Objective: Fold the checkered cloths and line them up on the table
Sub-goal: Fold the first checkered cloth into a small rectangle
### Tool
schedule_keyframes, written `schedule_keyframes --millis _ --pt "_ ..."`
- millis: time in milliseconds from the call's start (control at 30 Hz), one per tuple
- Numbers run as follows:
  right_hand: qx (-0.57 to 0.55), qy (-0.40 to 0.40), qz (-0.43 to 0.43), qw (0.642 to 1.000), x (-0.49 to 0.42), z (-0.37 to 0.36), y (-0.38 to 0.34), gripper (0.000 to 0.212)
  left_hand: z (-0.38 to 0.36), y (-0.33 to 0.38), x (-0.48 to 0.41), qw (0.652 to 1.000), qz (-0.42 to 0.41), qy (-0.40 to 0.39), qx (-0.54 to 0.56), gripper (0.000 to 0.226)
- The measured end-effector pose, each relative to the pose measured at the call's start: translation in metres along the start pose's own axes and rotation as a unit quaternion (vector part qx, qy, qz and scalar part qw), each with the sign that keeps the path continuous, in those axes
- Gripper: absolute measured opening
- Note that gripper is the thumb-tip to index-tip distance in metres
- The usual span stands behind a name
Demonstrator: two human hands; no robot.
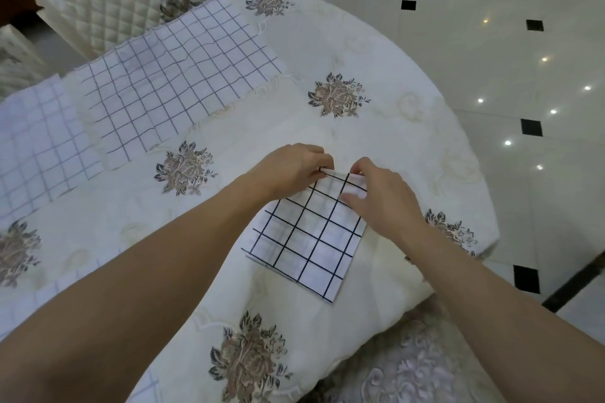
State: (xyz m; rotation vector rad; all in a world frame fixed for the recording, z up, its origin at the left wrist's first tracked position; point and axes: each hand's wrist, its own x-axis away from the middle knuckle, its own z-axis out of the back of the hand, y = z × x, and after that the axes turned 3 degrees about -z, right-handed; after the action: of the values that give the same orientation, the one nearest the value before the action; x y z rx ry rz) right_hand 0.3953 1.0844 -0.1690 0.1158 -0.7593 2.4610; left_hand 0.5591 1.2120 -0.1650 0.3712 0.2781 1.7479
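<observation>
Your left hand (294, 170) pinches the far corner of the folded cloth (311, 239); your right hand (383, 196) seems to grip its far edge; it lies on the table (376, 52), spread cloths (176, 75) well beyond it, leftward.

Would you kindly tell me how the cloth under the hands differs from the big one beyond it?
The near cloth is small, bold-lined, pinched by the left hand and right hand; the big cloth is spread wide, faint-lined, untouched. Both are white with a grid.
</observation>
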Motion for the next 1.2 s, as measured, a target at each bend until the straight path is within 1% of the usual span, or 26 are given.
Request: schedule_keyframes --millis 67,100,167,233,400,467,533,567,633,700,733,767,833,900,933,967,1000,1033,1067,1100,1167,1200 --pt "0.028 -0.019 0.027 0.999 0.006 -0.002 0.001 0.069 0.001 0.002 0.005 1.0 0.004 0.0 -0.005 0.016" --pt "0.053 -0.023 0.039 0.998 0.008 -0.004 0.002 0.082 0.002 0.002 0.008 1.0 0.006 -0.001 -0.004 0.016" --pt "0.096 -0.027 0.055 0.994 0.012 -0.009 0.006 0.098 0.001 0.004 0.012 1.0 0.008 -0.004 -0.001 0.018" --pt "0.122 -0.024 0.068 0.99 0.016 -0.016 0.011 0.105 0.0 0.005 0.014 1.0 0.003 -0.009 -0.001 0.02" --pt "0.121 -0.005 0.078 0.99 0.023 -0.021 0.016 0.107 -0.003 0.003 0.02 1.0 -0.006 -0.008 -0.005 0.019" --pt "0.117 0.002 0.088 0.989 0.025 -0.023 0.015 0.104 -0.003 0.003 0.023 1.0 -0.012 -0.002 -0.002 0.018" --pt "0.098 0.024 0.101 0.99 0.029 -0.026 0.015 0.095 -0.002 0.003 0.029 1.0 -0.019 0.011 -0.002 0.016" --pt "0.086 0.044 0.111 0.989 0.032 -0.028 0.016 0.086 -0.002 0.004 0.032 1.0 -0.021 0.017 -0.003 0.016" --pt "0.058 0.096 0.136 0.984 0.037 -0.033 0.015 0.061 -0.003 0.006 0.039 1.0 -0.022 0.018 -0.007 0.016" --pt "0.026 0.141 0.158 0.977 0.042 -0.037 0.013 0.039 -0.006 0.01 0.048 0.999 -0.04 0.02 -0.021 0.017" --pt "0.014 0.153 0.163 0.975 0.045 -0.039 0.01 0.031 -0.008 0.011 0.052 0.997 -0.052 0.033 -0.035 0.019" --pt "0.005 0.157 0.165 0.974 0.049 -0.041 0.007 0.025 -0.012 0.013 0.058 0.995 -0.053 0.059 -0.053 0.022" --pt "-0.005 0.154 0.167 0.974 0.054 -0.044 0.003 0.021 -0.019 0.022 0.076 0.987 -0.01 0.133 -0.084 0.028" --pt "-0.009 0.146 0.164 0.976 0.058 -0.049 0.0 0.021 -0.03 0.041 0.105 0.972 0.025 0.214 -0.092 0.025" --pt "-0.013 0.145 0.162 0.976 0.059 -0.051 -0.002 0.021 -0.04 0.052 0.121 0.968 0.019 0.232 -0.092 0.021" --pt "-0.02 0.145 0.162 0.976 0.06 -0.054 -0.003 0.022 -0.052 0.062 0.138 0.97 0.0 0.225 -0.096 0.019" --pt "-0.028 0.146 0.163 0.975 0.061 -0.055 -0.005 0.024 -0.064 0.068 0.152 0.977 -0.012 0.191 -0.099 0.022" --pt "-0.036 0.148 0.164 0.975 0.061 -0.057 -0.006 0.028 -0.076 0.071 0.163 0.985 -0.004 0.141 -0.101 0.029" --pt "-0.043 0.149 0.166 0.974 0.062 -0.058 -0.006 0.032 -0.087 0.072 0.17 0.99 0.021 0.097 -0.102 0.037" --pt "-0.048 0.149 0.17 0.973 0.063 -0.059 -0.006 0.034 -0.096 0.071 0.175 0.991 0.054 0.07 -0.102 0.044" --pt "-0.054 0.144 0.182 0.971 0.066 -0.061 -0.004 0.034 -0.105 0.069 0.178 0.989 0.104 0.05 -0.096 0.049" --pt "-0.054 0.136 0.191 0.971 0.068 -0.062 -0.002 0.034 -0.108 0.068 0.177 0.988 0.111 0.046 -0.097 0.05"
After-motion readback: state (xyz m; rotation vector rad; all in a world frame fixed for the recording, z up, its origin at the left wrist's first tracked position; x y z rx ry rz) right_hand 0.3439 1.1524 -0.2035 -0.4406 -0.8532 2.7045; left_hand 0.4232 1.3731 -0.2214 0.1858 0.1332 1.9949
